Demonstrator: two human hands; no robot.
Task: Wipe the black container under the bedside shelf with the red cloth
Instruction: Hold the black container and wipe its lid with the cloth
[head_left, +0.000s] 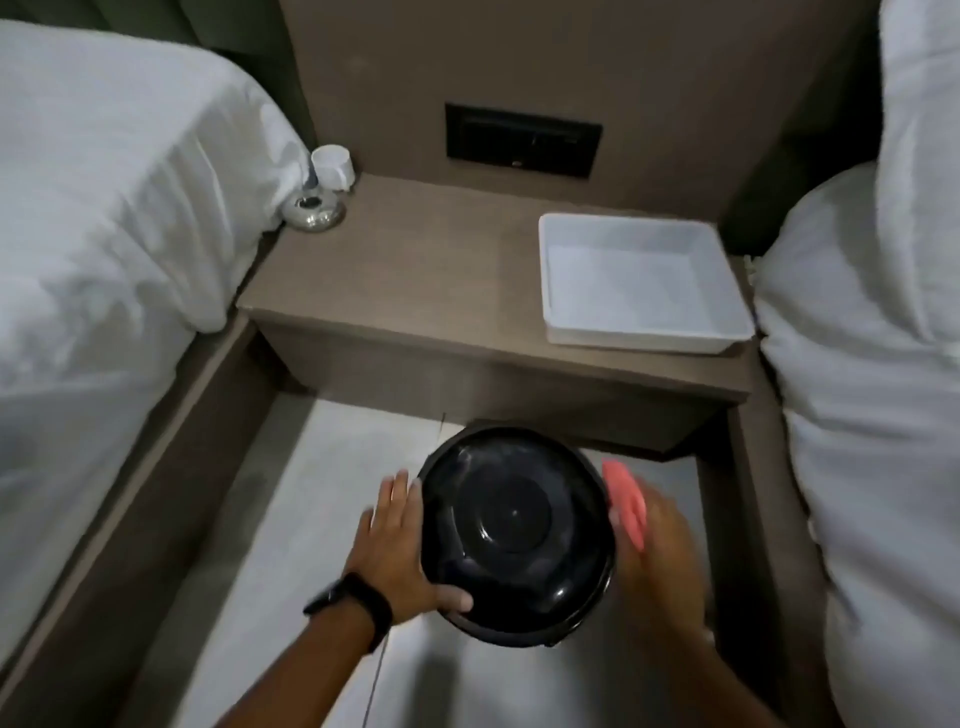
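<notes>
The round black container sits in front of the bedside shelf, above the pale floor, its glossy inside facing up. My left hand grips its left rim, thumb on the near edge, a black watch on the wrist. My right hand is blurred at the container's right side and holds the red cloth against the outer wall. Only part of the cloth shows beyond my fingers.
A white tray stands on the shelf's right side. A white cup and a metal base stand at its back left. White-sheeted beds flank the narrow floor gap. A black switch panel is on the wall.
</notes>
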